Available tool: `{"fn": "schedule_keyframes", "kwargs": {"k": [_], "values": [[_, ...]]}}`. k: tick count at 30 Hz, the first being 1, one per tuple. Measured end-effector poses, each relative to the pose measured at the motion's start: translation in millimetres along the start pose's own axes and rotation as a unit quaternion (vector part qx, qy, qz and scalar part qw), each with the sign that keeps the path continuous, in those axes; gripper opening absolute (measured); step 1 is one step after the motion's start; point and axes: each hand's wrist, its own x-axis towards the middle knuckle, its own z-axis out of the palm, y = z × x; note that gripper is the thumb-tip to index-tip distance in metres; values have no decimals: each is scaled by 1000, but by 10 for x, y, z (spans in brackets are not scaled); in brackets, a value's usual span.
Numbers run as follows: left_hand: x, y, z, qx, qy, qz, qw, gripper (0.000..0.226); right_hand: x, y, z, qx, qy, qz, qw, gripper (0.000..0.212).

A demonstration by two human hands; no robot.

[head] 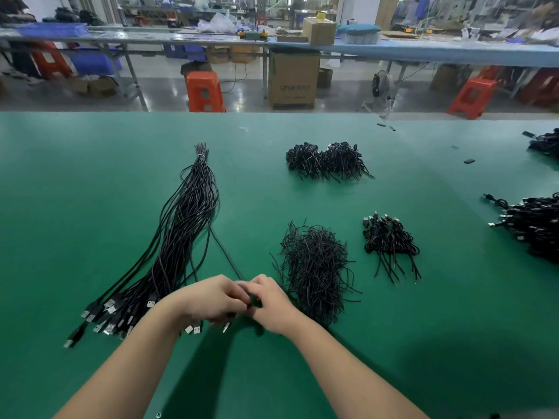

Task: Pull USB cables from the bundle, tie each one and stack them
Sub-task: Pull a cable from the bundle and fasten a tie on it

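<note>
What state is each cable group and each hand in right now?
Cable bundle: bound at far end, plugs fanned out near.
Pulled cable: runs from bundle to hands.
Left hand: curled on the cable.
Right hand: curled on it too.
Twist-tie heap: loose.
Tied-cable stack: coiled, piled.
Far pile: coiled, piled.

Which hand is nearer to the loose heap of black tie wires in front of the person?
The right hand: it sits just left of the heap of tie wires, nearly touching its near edge. The left hand is further left, beyond the right hand, by the cable bundle.
</note>
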Motion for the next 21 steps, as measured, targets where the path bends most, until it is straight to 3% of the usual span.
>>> {"fn": "schedule_keyframes", "kwargs": {"k": [2, 3, 6, 8, 12, 17, 21], "values": [[37, 22, 14, -96, 39, 18, 995, 17, -7, -42, -11, -18, -5, 12, 1000, 22], [75, 22, 21, -185, 75, 20, 980, 17, -11, -65, -17, -21, -2, 19, 1000, 27], [175, 18, 19, -471, 141, 7, 871, 20, -46, -151, -42, 0, 29, 29, 999, 38], [226, 2, 29, -570, 148, 7, 808, 23, -70, -193, -56, 39, 39, 39, 998, 37], [290, -63, 80, -526, 209, 42, 823, 11, -70, -212, -90, 64, 30, 53, 996, 45], [350, -98, 136, -429, 296, 60, 851, 23, -59, -141, -97, 99, 31, 51, 993, 44], [290, -9, 187, -435, 256, 92, 859, 23, -64, -158, -70, 76, 44, 26, 996, 23]]}}
